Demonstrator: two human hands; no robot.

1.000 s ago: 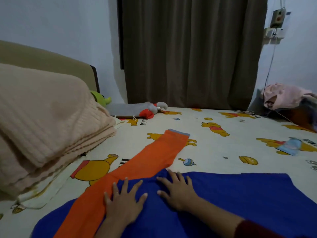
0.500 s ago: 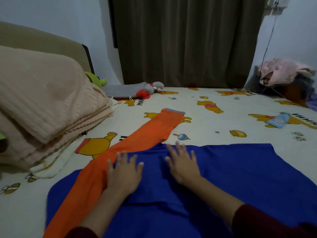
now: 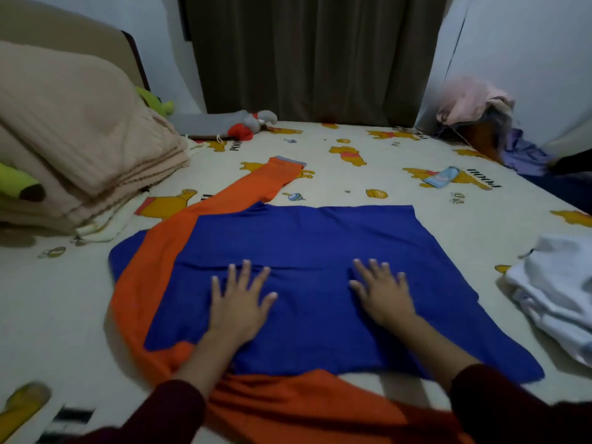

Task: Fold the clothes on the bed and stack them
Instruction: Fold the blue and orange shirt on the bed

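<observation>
A blue cloth (image 3: pixel 320 251) lies flat in the middle of the bed (image 3: pixel 368 174). An orange cloth (image 3: pixel 256 190) is mostly under it and sticks out at the left, far and near sides. The left hand (image 3: pixel 240 302) and the right hand (image 3: pixel 384 293) both lie flat on the blue cloth, fingers spread, holding nothing. White clothes (image 3: pixel 560 290) sit at the right edge. A tan blanket (image 3: pixel 73 145) is piled on the left. The heap (image 3: pixel 474 104) in the far right corner is blurry, maybe more clothes.

Bed (image 3: pixel 368 174) with a cartoon-bear sheet.
On it lie an orange garment (image 3: pixel 256 190) under a blue garment (image 3: pixel 320 238), folded beige blankets (image 3: pixel 80 149), white clothes (image 3: pixel 557 293).
</observation>
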